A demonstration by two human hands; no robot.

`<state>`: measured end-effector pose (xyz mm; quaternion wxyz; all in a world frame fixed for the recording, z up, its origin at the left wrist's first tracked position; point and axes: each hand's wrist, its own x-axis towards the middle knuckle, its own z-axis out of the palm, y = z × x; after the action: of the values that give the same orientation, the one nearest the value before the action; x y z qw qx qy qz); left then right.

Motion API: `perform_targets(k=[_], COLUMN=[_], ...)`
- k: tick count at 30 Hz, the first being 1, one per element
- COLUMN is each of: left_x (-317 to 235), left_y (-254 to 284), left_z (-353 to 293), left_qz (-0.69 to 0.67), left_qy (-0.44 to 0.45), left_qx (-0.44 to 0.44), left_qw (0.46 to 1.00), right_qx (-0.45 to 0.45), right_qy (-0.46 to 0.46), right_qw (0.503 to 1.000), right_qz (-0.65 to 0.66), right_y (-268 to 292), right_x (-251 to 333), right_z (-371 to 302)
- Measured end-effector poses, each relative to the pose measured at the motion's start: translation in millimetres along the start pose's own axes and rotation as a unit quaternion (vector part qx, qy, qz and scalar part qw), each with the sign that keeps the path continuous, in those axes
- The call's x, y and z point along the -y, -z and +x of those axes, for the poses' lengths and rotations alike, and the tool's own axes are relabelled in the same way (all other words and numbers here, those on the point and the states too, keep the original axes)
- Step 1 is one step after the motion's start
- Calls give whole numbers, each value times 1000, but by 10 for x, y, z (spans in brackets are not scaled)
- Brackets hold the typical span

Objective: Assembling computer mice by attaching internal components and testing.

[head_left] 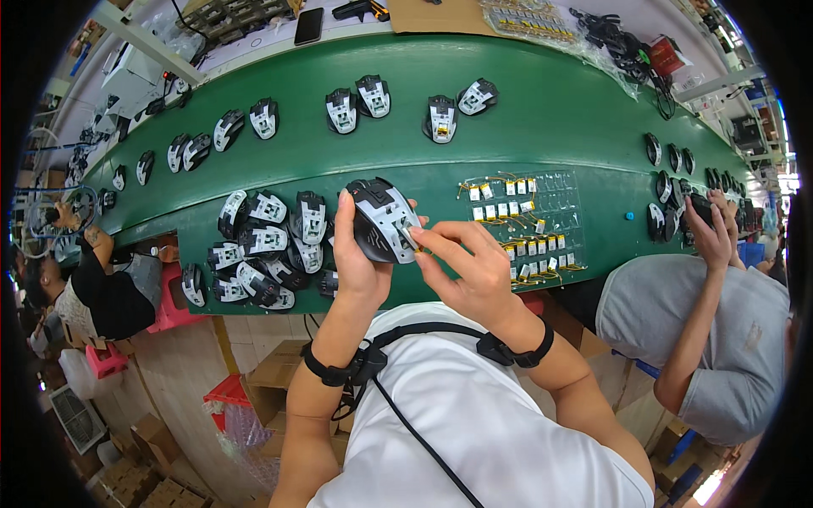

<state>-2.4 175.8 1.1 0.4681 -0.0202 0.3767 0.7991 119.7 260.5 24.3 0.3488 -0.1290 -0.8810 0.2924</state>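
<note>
My left hand [360, 254] is wrapped around a black-and-grey computer mouse [373, 222], tilted with its opened grey underside toward me. At the lower right end of that underside, my right hand [461, 258] pinches a small silver battery [411, 236], mostly covered by the thumb and fingertips. Whether the battery lies fully inside the recess cannot be seen. Left of my hands is a heap of similar mice [264, 239] with exposed undersides. To the right lies a clear plastic tray [569, 207] with rows of small silver batteries [501, 209] with yellow ends and thin wires.
Several mice [341, 111] stand spaced along the raised green strip [296, 72] beyond the bench. One mouse [441, 119] there shows a yellow-ended battery. A co-worker in grey [694, 330] sits at the right, another person [110, 288] at the left. Cardboard boxes [279, 372] sit below the bench.
</note>
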Motion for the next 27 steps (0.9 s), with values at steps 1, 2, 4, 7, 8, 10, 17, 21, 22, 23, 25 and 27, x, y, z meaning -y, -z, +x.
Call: perform_targets(k=[1,2,4,7,8,10,17,21,22,23,25,27], left_x=[-8,-8,-15,-50,-56,-60,-106,-116,-122,-108,-61,-94], left_y=[10,15,21,18,16,27,105,82,88,103,141,188], left_z=[9,12,30,36,38,49,67,44,43,46,57,97], left_qz=[0,7,13,21,12,3,27,75,81,81,95,93], left_qy=[0,1,1,0,9,17,56,56,52,51,23,35], left_qx=[1,-7,-14,0,-1,0,78,101,109,108,88,84], left_qw=[1000,1000,1000,1000,1000,1000,995,990,989,990,991,991], right_qx=[0,0,1,20,27,34,68,36,34,35,74,81], right_qy=[0,-3,-5,-39,-37,-34,-26,-120,-125,-125,-82,-35], right_qw=[1000,1000,1000,997,997,997,992,981,983,982,988,993], right_qz=[-1,7,14,58,55,53,107,148,133,134,107,81], right_y=[-19,-36,-46,-30,-28,-35,-7,-23,-18,-7,29,69], right_x=[-11,-33,-45,2,9,3,-78,-24,-27,-38,-64,-54], right_z=[0,-7,8,47,48,54,97,89,81,80,77,87])
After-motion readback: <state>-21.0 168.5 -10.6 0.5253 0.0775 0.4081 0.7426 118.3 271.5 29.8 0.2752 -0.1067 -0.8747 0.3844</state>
